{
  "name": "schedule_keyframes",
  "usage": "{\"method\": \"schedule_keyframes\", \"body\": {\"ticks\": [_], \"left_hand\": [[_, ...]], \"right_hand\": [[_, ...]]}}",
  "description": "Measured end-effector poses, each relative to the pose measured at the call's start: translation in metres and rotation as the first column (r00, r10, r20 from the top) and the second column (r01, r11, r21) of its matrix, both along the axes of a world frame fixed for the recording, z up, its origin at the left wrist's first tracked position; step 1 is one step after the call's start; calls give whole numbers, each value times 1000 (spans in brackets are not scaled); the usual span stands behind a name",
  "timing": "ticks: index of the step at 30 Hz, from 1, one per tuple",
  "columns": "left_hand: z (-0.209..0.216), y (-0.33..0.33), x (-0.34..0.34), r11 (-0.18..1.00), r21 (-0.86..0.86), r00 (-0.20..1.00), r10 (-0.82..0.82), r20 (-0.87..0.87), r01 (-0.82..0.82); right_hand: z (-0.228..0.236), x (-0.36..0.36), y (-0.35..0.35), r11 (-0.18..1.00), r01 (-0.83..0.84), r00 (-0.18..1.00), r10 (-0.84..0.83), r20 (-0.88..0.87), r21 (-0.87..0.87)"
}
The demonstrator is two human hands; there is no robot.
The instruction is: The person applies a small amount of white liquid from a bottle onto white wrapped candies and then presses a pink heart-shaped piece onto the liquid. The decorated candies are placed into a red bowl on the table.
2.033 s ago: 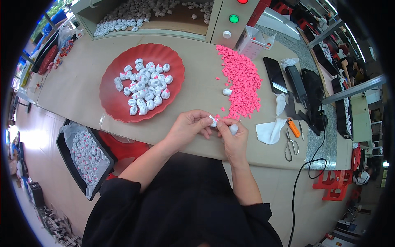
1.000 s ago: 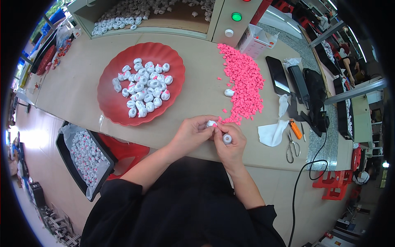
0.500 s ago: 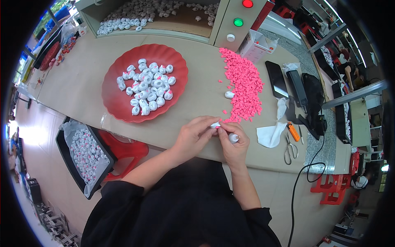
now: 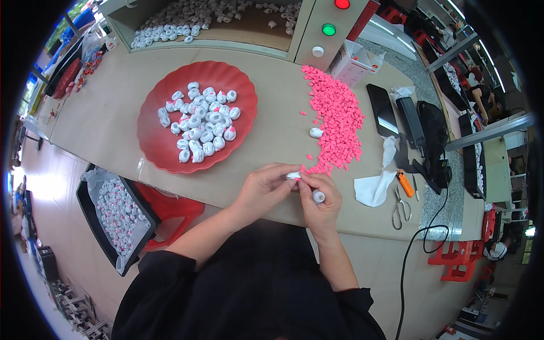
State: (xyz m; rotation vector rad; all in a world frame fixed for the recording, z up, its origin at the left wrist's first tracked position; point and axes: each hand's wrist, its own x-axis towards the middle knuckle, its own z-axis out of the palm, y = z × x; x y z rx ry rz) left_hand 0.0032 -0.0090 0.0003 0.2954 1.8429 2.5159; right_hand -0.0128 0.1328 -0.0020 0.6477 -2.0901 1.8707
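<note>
My left hand (image 4: 262, 190) pinches a small white moulded piece (image 4: 293, 175) near the table's front edge. Against it, the fingertips of my right hand (image 4: 322, 207) press at a bit of pink, mostly hidden by the fingers. A white tube-like thing with a round end (image 4: 318, 196) is also held in my right hand, sticking out between the fingers. Just beyond my hands spreads a long heap of small pink pieces (image 4: 340, 116), with one white piece (image 4: 315, 132) lying at its left side. A red scalloped dish (image 4: 153, 136) at left holds many white pieces with pink parts.
A black lined tray (image 4: 122, 212) of similar pieces rests on a red stool (image 4: 178, 212). At right lie a phone (image 4: 382, 109), white cloth (image 4: 371, 190), orange-handled cutter (image 4: 404, 183) and scissors (image 4: 400, 209). A metal cabinet (image 4: 226, 48) with more white pieces stands behind.
My hands have shifted slightly, and the white piece between them is turned a little. The right hand's tube has moved slightly left and down. Both hands keep their hold.
</note>
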Motion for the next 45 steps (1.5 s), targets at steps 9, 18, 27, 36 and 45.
{"method": "schedule_keyframes", "body": {"ticks": [9, 18, 27, 36, 45], "left_hand": [[2, -4, 2, 1000, -6, 993, -29, 112, 30], [5, -4, -3, 998, 44, 981, -54, 186, 46], [5, -7, -10, 987, 111, 941, -144, 306, 115], [23, -13, -4, 999, -9, 952, 32, 304, -31], [62, -86, -14, 76, -674, 665, 283, -691, -734]], "right_hand": [[-2, 2, -2, 983, 89, 978, -55, -202, 162], [-1, 1, -3, 991, 80, 992, -69, -103, 107], [5, -1, 3, 955, 65, 887, 78, 455, -290], [13, -3, 21, 784, 63, 832, 301, 466, -618], [12, 0, 60, 822, 107, 848, 218, 483, -559]]}}
